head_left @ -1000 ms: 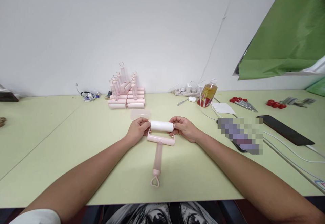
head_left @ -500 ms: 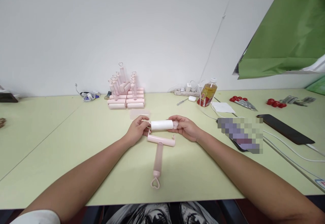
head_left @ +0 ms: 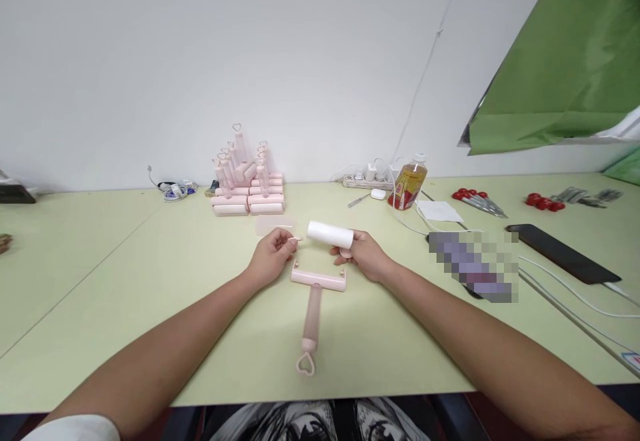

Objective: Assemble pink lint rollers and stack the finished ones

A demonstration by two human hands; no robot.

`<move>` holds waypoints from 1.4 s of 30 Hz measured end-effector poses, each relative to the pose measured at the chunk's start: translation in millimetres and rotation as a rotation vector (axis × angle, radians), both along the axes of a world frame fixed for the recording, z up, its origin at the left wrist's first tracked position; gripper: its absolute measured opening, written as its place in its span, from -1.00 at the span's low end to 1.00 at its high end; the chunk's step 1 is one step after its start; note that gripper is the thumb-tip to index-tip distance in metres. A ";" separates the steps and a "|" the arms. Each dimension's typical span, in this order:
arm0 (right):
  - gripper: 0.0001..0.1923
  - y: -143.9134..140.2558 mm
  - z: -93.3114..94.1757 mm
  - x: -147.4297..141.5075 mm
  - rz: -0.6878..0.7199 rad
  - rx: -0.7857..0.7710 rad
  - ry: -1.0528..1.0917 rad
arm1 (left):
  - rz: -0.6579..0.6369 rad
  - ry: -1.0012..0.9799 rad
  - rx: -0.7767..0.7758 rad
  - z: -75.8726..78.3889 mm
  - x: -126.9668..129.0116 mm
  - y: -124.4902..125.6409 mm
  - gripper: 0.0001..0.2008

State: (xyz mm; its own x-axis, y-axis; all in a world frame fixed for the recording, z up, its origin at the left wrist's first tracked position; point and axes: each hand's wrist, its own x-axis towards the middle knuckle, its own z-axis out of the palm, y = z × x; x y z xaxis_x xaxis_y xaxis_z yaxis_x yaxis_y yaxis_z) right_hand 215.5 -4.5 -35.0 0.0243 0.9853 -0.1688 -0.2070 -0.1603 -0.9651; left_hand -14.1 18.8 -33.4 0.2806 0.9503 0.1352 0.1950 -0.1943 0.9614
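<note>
My right hand (head_left: pixel 367 254) is closed on one end of a white lint roll (head_left: pixel 330 234), which it holds above the table, tilted with its free end up to the left. A round pink end cap (head_left: pixel 345 252) shows by its fingers. Pinched in my left hand (head_left: pixel 273 254) is a small pink piece (head_left: pixel 296 239), apart from the roll and partly hidden by the fingers. Between my forearms lies a pink lint roller handle (head_left: pixel 313 311) with a heart-shaped loop, its bracket facing the hands and bare of any roll.
Several pink lint rollers (head_left: pixel 249 197) stand stacked near the wall. A clear pinkish cover (head_left: pixel 270 225) lies behind my left hand. To the right are a drink bottle (head_left: pixel 407 184), a power strip (head_left: pixel 367 181), a pixelated phone (head_left: pixel 470 267), a black power bank (head_left: pixel 563 254) and red-handled tools (head_left: pixel 477 201).
The white roll has moved right and tilted in my right hand. My left hand has come away from its end with the small pink piece in its fingers.
</note>
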 end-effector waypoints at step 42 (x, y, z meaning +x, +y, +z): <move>-0.83 7.8 -2.8 7.3 -0.147 0.089 0.146 | -0.210 1.091 0.192 51.7 -26.7 -15.7 -0.32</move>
State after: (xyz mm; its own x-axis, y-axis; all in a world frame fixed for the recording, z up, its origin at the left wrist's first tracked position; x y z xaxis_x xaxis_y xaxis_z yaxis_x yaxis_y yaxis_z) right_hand 222.7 3.2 -37.7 0.1504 0.9842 -0.0933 -0.3604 -0.0333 -0.9322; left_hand -40.8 3.1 18.3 0.4902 0.8600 -0.1417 0.8587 -0.4486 0.2479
